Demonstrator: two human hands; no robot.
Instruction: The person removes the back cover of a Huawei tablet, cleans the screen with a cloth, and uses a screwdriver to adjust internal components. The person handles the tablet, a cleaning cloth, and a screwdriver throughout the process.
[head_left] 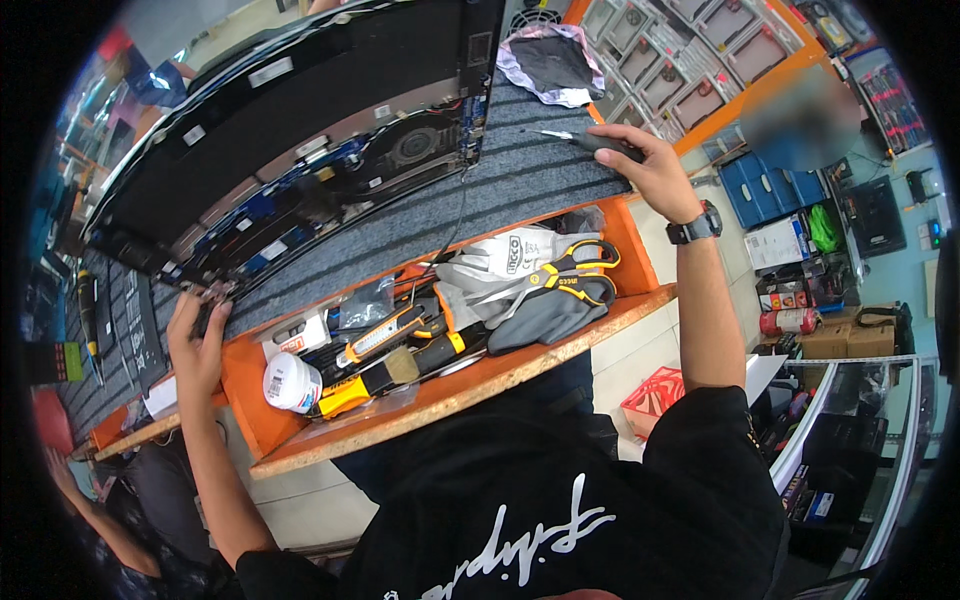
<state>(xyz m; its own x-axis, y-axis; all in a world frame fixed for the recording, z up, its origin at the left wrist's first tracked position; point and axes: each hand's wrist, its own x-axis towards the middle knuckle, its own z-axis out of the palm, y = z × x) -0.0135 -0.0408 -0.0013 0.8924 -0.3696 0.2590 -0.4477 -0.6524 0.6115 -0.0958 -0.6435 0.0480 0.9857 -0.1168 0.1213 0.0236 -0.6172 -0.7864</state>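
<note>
Obscured and cropped areas, head view

The left hand (197, 345) covers the near corner of the opened laptop (300, 150); what its fingers grip there cannot be told. The laptop's far edge runs out past the top rim. The right hand (655, 170) wraps the screwdriver (590, 140) handle, leaving only the shaft and tip exposed. Right of that hand, a blurred patch (800, 125) hides part of the shelving. In the orange tray (640, 255) between the hands, gloves (520, 265) and scissors (560, 275) bury whatever lies beneath.

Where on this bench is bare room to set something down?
The grey ribbed mat lies bare between the opened black laptop, the orange wooden tool tray and the right hand. The tray is crowded with gloves, scissors, brush and screwdrivers.
</note>
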